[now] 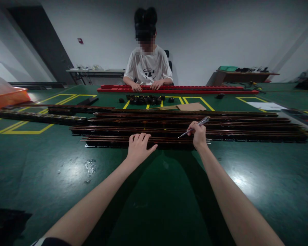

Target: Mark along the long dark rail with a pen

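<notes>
My right hand is closed around a slim screwdriver with a clear handle. Its thin metal tip points down and left at the nearest long dark strip, which has copper-coloured edges. My left hand rests on that same strip, to the left of the tip, with fingers spread and thumb out to the right. Behind it, several similar strips lie side by side across the table. Whether the tip touches the strip I cannot tell.
Opposite sits a person with both hands at a long red rail. Small black parts are heaped mid-table near a piece of cardboard. An orange bin stands at left; white paper lies at right.
</notes>
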The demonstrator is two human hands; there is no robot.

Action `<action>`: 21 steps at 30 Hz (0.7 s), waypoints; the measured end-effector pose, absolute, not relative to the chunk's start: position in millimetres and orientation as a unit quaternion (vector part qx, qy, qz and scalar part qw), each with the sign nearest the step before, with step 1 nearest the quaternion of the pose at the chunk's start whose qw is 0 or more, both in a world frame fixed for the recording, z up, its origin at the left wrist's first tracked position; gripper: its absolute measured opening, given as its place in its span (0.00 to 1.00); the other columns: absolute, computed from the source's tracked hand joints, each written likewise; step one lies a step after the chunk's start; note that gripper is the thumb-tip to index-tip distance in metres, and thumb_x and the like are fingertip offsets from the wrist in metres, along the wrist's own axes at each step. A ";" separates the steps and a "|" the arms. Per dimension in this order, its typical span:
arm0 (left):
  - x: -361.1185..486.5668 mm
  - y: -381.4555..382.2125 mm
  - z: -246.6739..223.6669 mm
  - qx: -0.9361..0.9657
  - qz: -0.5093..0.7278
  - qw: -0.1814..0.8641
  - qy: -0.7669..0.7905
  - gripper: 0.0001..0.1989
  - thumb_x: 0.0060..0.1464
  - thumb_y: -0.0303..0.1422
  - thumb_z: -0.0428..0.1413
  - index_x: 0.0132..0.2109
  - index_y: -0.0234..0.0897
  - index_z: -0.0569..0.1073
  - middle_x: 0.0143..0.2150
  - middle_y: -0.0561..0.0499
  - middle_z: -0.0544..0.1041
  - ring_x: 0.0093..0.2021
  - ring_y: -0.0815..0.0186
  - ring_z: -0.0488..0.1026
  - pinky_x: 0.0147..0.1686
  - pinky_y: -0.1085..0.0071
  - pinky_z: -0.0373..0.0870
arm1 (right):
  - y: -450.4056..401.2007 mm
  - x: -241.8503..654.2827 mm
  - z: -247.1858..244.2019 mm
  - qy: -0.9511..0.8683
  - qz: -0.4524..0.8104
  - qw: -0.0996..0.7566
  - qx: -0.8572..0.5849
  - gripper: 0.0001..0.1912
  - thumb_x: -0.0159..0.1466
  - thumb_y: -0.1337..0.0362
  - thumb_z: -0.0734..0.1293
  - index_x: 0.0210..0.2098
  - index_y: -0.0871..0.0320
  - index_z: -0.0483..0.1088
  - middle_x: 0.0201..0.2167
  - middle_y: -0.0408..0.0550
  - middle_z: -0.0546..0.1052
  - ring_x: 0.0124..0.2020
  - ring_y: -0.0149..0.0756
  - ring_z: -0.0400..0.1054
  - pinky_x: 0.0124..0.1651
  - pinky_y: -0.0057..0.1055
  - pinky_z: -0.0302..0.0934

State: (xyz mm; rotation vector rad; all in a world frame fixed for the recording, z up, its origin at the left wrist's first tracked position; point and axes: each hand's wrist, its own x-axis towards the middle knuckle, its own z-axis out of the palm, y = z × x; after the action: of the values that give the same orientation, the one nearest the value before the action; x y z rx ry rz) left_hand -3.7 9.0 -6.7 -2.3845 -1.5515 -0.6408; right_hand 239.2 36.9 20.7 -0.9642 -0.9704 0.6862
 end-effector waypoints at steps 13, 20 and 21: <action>-1.7 8.0 -10.9 -0.795 -0.255 0.146 -0.531 0.17 0.57 0.37 0.53 0.50 0.34 0.72 0.52 0.39 0.73 0.54 0.49 0.64 0.54 0.52 0.59 | 35.5 232.2 20.6 -0.477 0.324 0.688 -0.441 0.08 0.47 0.65 0.63 0.13 0.57 0.64 0.12 0.40 0.66 0.14 0.26 0.59 0.19 0.24 0.54; -1.3 7.9 -8.6 -0.811 -0.251 0.139 -0.509 0.17 0.56 0.28 0.49 0.52 0.33 0.71 0.48 0.41 0.74 0.51 0.54 0.68 0.52 0.56 0.62 | 33.5 226.4 24.3 -0.497 0.346 0.658 -0.447 0.08 0.48 0.64 0.63 0.14 0.57 0.65 0.13 0.40 0.67 0.15 0.28 0.61 0.20 0.26 0.58; -1.3 7.9 -8.3 -0.813 -0.247 0.138 -0.508 0.17 0.57 0.27 0.49 0.53 0.32 0.71 0.48 0.42 0.74 0.50 0.54 0.68 0.52 0.56 0.62 | 33.3 225.9 24.8 -0.500 0.349 0.654 -0.448 0.08 0.48 0.64 0.63 0.14 0.57 0.65 0.13 0.40 0.67 0.15 0.28 0.62 0.20 0.26 0.58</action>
State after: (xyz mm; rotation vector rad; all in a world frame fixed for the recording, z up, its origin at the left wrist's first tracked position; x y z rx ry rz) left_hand -1.3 7.9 -8.3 -2.3529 -1.4708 -0.7143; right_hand 225.9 33.3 24.8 -1.0149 -1.1335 0.7917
